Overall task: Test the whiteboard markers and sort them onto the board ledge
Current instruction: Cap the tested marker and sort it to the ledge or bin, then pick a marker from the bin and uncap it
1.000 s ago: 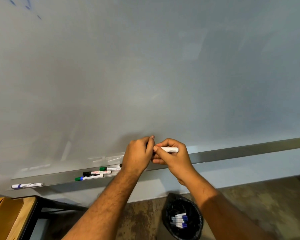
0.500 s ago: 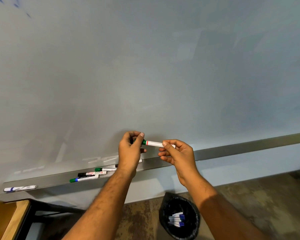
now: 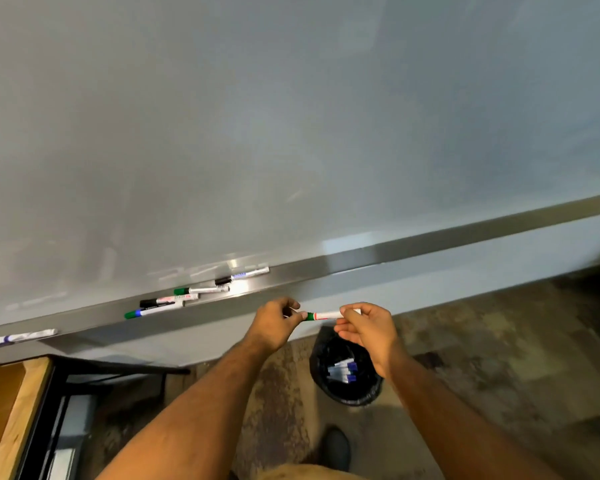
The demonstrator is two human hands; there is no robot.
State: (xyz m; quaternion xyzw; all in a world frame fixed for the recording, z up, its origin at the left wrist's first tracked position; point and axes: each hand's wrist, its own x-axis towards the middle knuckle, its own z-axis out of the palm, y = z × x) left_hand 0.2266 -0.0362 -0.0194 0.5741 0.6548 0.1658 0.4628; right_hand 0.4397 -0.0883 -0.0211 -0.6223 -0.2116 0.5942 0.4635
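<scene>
A white marker with a green collar (image 3: 323, 315) lies level between both hands, below the metal board ledge (image 3: 413, 252). My right hand (image 3: 368, 329) pinches its white barrel end. My left hand (image 3: 274, 322) pinches the green end, its fingers curled over that tip, so whether a cap is on stays hidden. Several markers lie on the ledge to the left: a black-capped one (image 3: 241, 276), a green-capped one (image 3: 201, 290), another black-capped one (image 3: 168, 301) and a green-and-blue one (image 3: 153, 310). One white marker (image 3: 21, 337) lies alone at the ledge's far left. The whiteboard (image 3: 291, 116) fills the upper view.
A black bin (image 3: 347, 375) on the floor under my right hand holds several blue-capped markers. A wooden table edge (image 3: 25, 410) with a black frame stands at the lower left. My shoe (image 3: 333, 445) shows on the mottled floor.
Both hands dropped with the marker from in front of the board to below the ledge. The view tilted down, so the ledge and bin sit higher in frame.
</scene>
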